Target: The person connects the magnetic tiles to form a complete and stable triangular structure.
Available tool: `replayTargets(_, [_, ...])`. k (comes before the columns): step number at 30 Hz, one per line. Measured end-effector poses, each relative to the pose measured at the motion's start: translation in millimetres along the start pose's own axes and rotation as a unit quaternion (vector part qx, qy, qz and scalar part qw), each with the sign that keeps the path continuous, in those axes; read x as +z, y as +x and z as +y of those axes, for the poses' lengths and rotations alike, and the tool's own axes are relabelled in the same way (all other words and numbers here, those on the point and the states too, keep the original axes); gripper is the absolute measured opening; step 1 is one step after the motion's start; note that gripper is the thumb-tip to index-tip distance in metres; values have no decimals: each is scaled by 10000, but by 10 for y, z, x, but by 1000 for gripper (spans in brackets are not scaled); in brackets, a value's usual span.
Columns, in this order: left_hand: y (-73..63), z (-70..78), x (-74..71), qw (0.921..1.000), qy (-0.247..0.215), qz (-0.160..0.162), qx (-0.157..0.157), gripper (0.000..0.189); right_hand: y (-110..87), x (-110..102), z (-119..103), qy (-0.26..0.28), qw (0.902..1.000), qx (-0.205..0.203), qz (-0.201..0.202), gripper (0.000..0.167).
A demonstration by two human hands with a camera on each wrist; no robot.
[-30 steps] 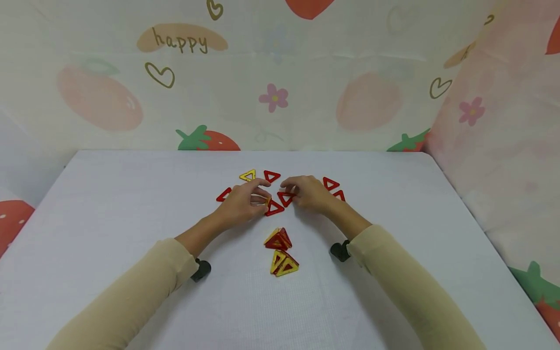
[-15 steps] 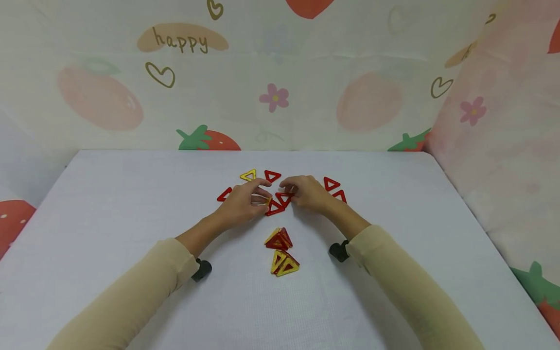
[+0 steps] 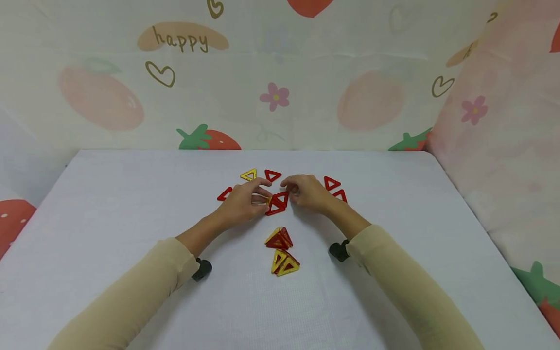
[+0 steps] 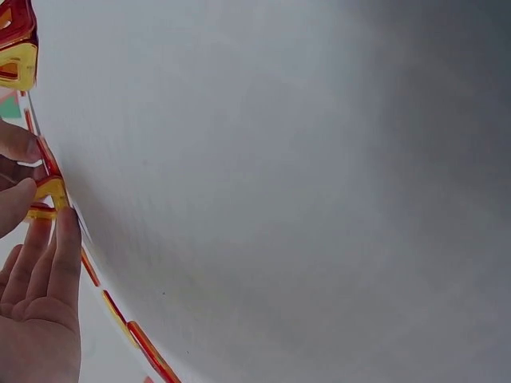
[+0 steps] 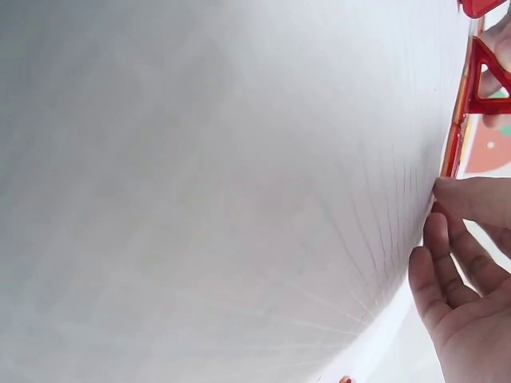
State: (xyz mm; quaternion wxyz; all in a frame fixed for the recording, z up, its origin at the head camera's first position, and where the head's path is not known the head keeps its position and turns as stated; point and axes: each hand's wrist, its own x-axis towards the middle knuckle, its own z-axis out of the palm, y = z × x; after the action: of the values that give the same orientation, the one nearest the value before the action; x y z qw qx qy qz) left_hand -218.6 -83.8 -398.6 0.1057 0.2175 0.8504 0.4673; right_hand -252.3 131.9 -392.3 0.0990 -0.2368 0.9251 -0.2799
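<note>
Triangles (image 3: 278, 202), a glossy red pair with hollow middles, meet along an edge between my hands, just below the centre of the head frame. My left hand (image 3: 242, 201) has its thumb and a finger clamped on a yellow piece (image 4: 54, 191), shiny and see-through, at the left edge of the left wrist frame; beside it runs a thin red edge. From the head camera only a sliver of that yellow shows past my fingertips, so I can't make out its full outline.

My right hand (image 3: 308, 192) has thumb and forefinger close together at the right-hand corner of the red pair. Whether they pinch it I can't tell: in the right wrist frame the red strip runs up to my thumb and disappears there.

Nearer the bottom of the head frame sit two solid shapes, a mostly red pyramid (image 3: 278, 239) and a yellow-faced pyramid (image 3: 285, 263) just below it; their far sides are hidden. Above my left hand lie a yellow triangle (image 3: 254, 174) and a red triangle (image 3: 267, 174). Another, the leftmost red tile (image 3: 224, 193), is partly covered by that hand, and my right arm cuts off the lower right tile (image 3: 344, 195).
</note>
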Motion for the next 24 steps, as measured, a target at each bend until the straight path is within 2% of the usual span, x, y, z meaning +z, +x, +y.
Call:
replayTargets(13, [-2,22,-9,10000,-21,-24,-84,53,7,-6,22,308,9995,8,101,32])
replayTargets(19, [-3,26,-13,9999,4,-21,-98,53,-9,-13,-10,539,9982,248,54,40])
replayTargets(24, [-3,24,-9,9999,25,-13,-140,53,-10,9,-24,495,9981,353,67,49])
